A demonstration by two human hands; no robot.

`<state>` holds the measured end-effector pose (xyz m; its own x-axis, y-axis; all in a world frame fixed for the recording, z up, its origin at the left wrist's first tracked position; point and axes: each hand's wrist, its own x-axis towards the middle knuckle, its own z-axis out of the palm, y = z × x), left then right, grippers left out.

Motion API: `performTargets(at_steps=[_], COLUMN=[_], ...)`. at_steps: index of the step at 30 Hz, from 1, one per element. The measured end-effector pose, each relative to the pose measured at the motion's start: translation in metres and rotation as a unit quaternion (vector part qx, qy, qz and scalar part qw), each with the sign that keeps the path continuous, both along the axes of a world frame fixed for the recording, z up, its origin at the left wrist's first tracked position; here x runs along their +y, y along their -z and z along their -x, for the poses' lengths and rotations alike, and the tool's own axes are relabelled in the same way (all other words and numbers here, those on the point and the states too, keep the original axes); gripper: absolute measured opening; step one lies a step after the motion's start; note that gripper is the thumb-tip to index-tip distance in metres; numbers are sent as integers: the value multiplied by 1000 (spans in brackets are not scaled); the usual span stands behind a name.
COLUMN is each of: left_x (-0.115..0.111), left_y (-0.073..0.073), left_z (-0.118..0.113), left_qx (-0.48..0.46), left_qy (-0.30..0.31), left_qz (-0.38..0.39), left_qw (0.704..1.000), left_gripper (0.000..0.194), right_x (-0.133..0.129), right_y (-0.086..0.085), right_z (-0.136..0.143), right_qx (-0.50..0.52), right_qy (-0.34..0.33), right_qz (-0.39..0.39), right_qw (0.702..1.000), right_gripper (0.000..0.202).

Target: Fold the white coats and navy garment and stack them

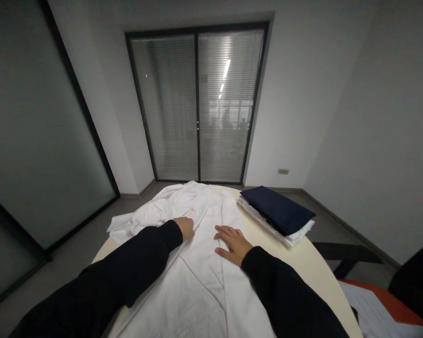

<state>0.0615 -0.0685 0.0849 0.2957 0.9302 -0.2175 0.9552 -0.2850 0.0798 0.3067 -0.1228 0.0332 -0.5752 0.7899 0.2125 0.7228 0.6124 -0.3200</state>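
A long white garment [200,272], perhaps a coat or shirt, lies spread over a pale round table [324,291]. Its far left part is bunched and wrinkled, while the near part is flatter with seams running lengthwise. My left hand [185,228] is closed at a fold near the garment's middle, fingers curled down into the cloth; the fingertips are hidden. To its right, my right hand [233,244] rests on the cloth palm down, fingers spread. Both arms wear black sleeves.
Folded dark blue and white cloths [278,209] are stacked at the table's right edge. Papers [377,307] on an orange surface and a dark chair-like shape [418,281] are at lower right. Beyond the table stands a glazed door with blinds [197,108].
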Motion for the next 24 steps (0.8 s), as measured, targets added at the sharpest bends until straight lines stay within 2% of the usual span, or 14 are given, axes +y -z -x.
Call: performTargets(at_steps=[3,5,9,14,24], left_x=[3,2,-5,-8,-4], left_y=[-5,-5,12,35,42], left_z=[-14,-24,-36,-38,-45], left_qx=[-16,-33,-42,-55,-99], left_qy=[25,44,44,24,-1], left_qz=[-24,-43,-56,-66,-77], left_qw=[999,998,997,996,992], left_gripper=[35,40,40,40,38], right_x=[-1,0,2,3,4], right_y=[-1,0,3,5,6], right_z=[0,0,-1,-1,-1], right_qx=[10,11,6,1,-9], right_qy=[4,6,4,2,4], right_qz=[0,-2,-1,-2,-2], right_qw=[1000,1000,1000,1000,1000], right_gripper=[25,25,31,37,47])
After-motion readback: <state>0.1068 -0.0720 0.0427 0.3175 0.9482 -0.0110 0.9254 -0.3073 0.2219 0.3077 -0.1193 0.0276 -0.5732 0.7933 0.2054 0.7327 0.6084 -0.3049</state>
